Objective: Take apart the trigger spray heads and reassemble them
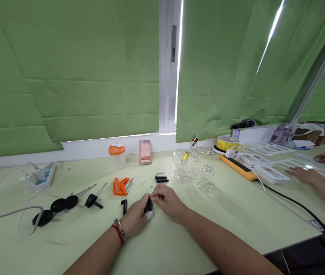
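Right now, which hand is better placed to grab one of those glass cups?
The right hand, probably. The glass cups stand on its side, just beyond it, while the left hand lies farther off and grips the small black part both hands meet on.

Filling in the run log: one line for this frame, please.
left hand: holds small black plastic part | right hand: fingertips at same part | nearby: orange plastic clips, clear glass cups | surface: pale green table

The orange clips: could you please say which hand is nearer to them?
Left. The left hand holds a black part just right of the orange clips; the right hand is farther right.
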Motion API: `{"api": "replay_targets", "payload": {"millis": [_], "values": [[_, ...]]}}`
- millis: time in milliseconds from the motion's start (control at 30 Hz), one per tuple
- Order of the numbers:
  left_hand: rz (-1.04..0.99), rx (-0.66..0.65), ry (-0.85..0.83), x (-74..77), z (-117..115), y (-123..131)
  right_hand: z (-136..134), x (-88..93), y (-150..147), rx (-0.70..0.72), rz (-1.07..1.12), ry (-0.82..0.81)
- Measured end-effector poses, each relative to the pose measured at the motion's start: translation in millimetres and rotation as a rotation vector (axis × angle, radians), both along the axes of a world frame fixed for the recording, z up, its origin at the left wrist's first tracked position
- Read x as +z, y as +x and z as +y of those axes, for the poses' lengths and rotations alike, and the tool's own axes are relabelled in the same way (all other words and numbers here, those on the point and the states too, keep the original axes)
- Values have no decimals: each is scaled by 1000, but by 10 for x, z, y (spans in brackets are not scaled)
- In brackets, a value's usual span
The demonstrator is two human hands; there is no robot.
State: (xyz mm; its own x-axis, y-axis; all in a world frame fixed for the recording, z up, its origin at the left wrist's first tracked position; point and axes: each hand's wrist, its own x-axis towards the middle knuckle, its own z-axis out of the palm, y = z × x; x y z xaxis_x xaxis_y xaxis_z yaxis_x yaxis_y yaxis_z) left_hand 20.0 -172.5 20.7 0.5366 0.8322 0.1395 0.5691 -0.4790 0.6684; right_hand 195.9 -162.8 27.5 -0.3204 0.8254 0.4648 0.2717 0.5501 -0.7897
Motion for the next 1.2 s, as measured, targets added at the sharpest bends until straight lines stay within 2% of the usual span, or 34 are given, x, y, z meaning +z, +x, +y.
{"api": "replay_targets", "payload": {"millis": [1200], "values": [[-10,1,5,-35,22,-7,-24,40,0,39,-21,22]]}}
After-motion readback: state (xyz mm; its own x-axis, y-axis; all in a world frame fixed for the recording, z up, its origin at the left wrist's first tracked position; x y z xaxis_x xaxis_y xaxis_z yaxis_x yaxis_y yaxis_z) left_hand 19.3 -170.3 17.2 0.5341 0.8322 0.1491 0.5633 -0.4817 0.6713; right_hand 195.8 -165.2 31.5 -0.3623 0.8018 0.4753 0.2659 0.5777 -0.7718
